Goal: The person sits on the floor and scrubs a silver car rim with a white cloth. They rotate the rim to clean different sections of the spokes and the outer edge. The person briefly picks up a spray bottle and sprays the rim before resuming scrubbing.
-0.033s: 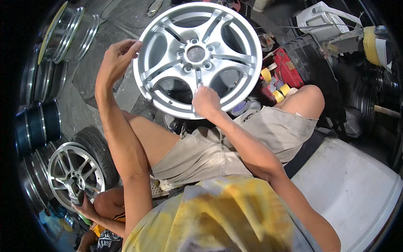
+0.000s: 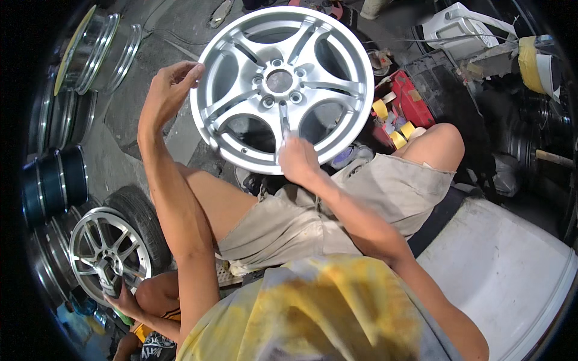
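Above the knees, silver alloy wheel (image 2: 283,84) steadied by open left hand (image 2: 168,90) at rim, right hand (image 2: 298,159) fingers pressed closed on lower spoke; surface looking clean, finishing seemingly remaining.

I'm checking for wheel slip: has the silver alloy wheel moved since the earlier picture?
No. The silver alloy wheel sits the same against the red box, steadied by the left hand and right hand.

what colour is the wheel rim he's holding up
Silver-grey all over, with a smooth metallic sheen on the alloy wheel rim, spokes and hub included. The head view shows it clearly.
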`<action>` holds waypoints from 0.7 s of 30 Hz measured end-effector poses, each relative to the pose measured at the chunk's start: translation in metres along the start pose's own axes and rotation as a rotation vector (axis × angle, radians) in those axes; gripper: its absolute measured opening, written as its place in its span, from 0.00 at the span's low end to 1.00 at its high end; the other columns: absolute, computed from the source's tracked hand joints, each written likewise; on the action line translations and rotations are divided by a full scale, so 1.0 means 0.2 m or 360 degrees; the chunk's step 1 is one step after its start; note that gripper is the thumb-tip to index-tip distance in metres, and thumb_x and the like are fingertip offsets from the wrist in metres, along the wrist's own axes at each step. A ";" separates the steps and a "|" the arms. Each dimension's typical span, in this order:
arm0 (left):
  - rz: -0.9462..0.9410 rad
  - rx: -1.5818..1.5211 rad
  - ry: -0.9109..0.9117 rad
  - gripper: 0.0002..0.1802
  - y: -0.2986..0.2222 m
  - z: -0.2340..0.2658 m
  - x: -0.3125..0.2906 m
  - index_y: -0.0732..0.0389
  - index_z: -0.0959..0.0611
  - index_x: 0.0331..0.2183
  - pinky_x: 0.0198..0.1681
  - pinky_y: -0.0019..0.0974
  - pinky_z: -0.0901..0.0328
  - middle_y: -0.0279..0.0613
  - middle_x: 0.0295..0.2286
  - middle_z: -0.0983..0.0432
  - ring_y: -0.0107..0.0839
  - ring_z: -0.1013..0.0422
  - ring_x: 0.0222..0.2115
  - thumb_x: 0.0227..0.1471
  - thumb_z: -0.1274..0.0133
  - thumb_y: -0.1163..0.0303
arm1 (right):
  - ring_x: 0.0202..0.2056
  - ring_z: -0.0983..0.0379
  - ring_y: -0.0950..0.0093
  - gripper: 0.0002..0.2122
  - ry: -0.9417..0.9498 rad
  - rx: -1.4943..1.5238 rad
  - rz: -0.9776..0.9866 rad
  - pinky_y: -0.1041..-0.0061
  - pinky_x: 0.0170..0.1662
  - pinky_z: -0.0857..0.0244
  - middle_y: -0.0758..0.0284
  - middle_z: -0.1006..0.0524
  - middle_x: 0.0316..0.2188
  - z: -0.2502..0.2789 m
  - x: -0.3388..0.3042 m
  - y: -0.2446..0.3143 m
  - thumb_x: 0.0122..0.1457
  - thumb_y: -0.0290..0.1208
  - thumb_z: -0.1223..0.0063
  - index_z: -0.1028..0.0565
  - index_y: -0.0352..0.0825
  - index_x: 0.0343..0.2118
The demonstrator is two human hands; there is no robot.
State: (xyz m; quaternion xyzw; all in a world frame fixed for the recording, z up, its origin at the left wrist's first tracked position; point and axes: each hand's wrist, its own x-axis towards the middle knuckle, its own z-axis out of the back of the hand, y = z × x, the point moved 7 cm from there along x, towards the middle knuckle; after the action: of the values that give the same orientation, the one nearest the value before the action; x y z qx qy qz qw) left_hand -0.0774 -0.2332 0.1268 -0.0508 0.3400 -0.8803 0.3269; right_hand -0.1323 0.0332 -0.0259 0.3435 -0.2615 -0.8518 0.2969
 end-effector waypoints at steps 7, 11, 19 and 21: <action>-0.0007 0.0047 -0.0003 0.27 -0.02 -0.03 0.01 0.66 0.14 0.48 0.47 0.42 0.28 0.50 0.38 0.16 0.37 0.20 0.39 0.61 0.44 0.51 | 0.38 0.21 0.45 0.14 -0.0049 0.0003 -0.0038 0.48 0.46 0.29 0.45 0.19 0.32 0.01 0.10 0.02 0.60 0.27 0.53 0.27 0.25 0.45; 0.0006 0.0055 0.0000 0.28 -0.01 -0.02 0.01 0.66 0.14 0.48 0.47 0.42 0.28 0.51 0.38 0.16 0.39 0.20 0.39 0.60 0.44 0.50 | 0.40 0.21 0.45 0.16 0.0009 -0.0012 -0.0067 0.48 0.46 0.30 0.45 0.19 0.33 0.01 -0.04 0.00 0.60 0.27 0.54 0.28 0.23 0.48; -0.0086 0.0058 -0.0033 0.28 0.05 -0.03 -0.01 0.66 0.14 0.48 0.46 0.44 0.27 0.52 0.38 0.16 0.41 0.20 0.38 0.60 0.44 0.50 | 0.37 0.21 0.45 0.17 -0.0112 -0.0024 0.0016 0.48 0.43 0.29 0.45 0.19 0.29 0.01 0.05 0.04 0.60 0.26 0.54 0.28 0.21 0.50; -0.0054 0.0077 -0.0018 0.28 0.05 -0.04 -0.02 0.66 0.14 0.47 0.46 0.44 0.27 0.52 0.38 0.16 0.41 0.20 0.38 0.60 0.44 0.50 | 0.35 0.21 0.44 0.19 -0.0107 -0.0035 0.0067 0.47 0.43 0.29 0.44 0.20 0.27 0.01 -0.12 0.04 0.59 0.24 0.53 0.33 0.20 0.53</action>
State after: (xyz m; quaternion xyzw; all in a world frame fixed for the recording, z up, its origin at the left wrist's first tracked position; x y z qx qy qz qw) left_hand -0.0713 -0.2326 0.1149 -0.0538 0.3160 -0.8933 0.3150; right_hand -0.1174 0.0444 -0.0081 0.3059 -0.2690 -0.8592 0.3094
